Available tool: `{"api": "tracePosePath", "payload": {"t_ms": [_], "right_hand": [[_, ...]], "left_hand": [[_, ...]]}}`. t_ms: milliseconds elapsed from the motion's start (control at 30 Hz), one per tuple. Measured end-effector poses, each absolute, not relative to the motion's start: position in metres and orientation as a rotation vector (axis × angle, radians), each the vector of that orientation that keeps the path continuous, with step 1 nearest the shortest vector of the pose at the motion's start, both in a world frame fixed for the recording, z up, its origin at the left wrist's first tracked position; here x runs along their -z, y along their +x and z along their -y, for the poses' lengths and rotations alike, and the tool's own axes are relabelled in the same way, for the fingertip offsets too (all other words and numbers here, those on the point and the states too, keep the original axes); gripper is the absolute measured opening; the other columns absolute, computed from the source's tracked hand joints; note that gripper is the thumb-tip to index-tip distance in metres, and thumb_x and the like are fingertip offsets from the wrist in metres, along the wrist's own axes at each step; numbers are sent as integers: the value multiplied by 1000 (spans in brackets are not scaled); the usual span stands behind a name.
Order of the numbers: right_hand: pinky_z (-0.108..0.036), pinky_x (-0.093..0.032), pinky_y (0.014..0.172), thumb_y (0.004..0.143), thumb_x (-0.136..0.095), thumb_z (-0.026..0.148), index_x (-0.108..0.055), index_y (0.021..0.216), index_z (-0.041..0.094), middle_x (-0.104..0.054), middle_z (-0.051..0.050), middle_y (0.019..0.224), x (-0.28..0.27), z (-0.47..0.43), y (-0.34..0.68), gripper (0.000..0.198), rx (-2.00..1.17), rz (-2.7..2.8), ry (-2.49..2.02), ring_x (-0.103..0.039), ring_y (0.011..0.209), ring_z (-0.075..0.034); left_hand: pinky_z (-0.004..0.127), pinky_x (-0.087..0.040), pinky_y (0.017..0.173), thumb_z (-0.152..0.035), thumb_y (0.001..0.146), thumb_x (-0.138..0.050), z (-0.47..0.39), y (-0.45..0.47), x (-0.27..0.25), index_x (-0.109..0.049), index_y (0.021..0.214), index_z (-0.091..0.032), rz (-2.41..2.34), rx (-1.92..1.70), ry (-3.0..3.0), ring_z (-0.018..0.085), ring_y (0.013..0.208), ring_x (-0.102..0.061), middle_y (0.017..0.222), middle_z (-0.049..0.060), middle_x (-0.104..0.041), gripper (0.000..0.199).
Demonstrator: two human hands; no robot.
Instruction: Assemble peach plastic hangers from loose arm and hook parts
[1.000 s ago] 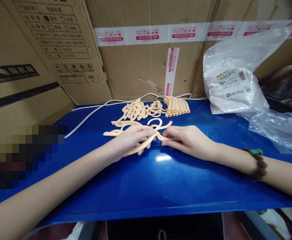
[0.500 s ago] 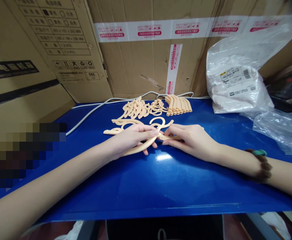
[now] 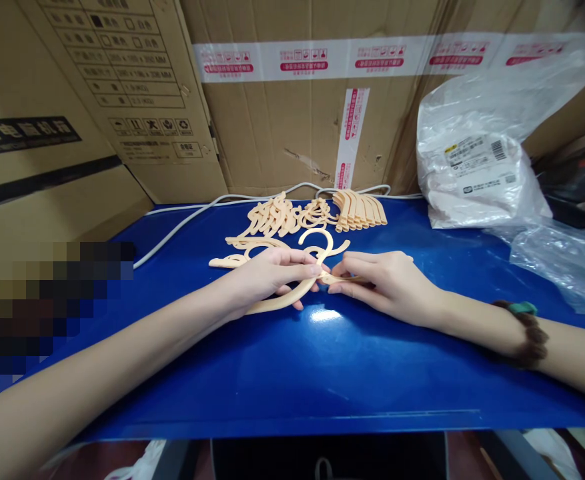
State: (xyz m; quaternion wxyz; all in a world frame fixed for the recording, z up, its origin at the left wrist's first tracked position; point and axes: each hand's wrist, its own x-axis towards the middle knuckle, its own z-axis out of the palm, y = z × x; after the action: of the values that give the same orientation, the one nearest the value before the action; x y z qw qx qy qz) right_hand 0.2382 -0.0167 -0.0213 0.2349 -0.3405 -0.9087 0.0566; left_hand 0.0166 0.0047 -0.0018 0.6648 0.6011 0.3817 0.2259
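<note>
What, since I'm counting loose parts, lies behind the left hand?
Behind the left hand, parts of pale curved pieces lie on the blue table. The hand covers some of that area, so any further parts there cannot be seen.

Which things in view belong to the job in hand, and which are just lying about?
Seemingly part of the job:
hooked cream piece, in the left hand
second cream piece, in the right hand
loose cream pieces
piled cream pieces

Seemingly just lying about:
white cable
white plastic bag
clear plastic
cardboard boxes
</note>
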Motion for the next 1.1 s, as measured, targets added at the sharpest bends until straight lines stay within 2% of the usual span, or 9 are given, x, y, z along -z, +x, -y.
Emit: {"api": "tracePosePath", "payload": {"t_ms": [200,667,967,1100], "right_hand": [[-21,-39,59,97,-50,39,-63,89,16,-69,0,80,21,19,239,28,-132,2483,-895,-62,66,-10],[-21,-38,57,98,-50,37,-62,85,16,-67,0,75,18,17,236,27,-82,2499,-880,-60,62,-10],[-22,-35,55,100,-44,36,-63,85,16,-66,-1,75,17,20,236,32,6,2539,-884,-58,60,-10],[-22,-38,58,101,-41,37,-64,84,15,-66,-2,75,15,20,235,36,-9,2544,-914,-61,63,-11]], "left_hand": [[16,-55,51,-24,82,-68,-4,17,0,-69,83,-15,-862,-522,1362,10,69,-59,75,0,-64,9],[17,-56,54,-31,82,-68,-4,17,4,-67,84,-14,-855,-518,1416,9,71,-57,80,1,-63,16],[17,-54,54,-28,81,-66,-2,20,4,-64,85,-14,-904,-526,1390,11,71,-60,84,3,-66,14],[16,-52,53,-23,86,-59,4,24,0,-64,83,-13,-969,-553,1425,9,67,-61,77,1,-64,11]]}}
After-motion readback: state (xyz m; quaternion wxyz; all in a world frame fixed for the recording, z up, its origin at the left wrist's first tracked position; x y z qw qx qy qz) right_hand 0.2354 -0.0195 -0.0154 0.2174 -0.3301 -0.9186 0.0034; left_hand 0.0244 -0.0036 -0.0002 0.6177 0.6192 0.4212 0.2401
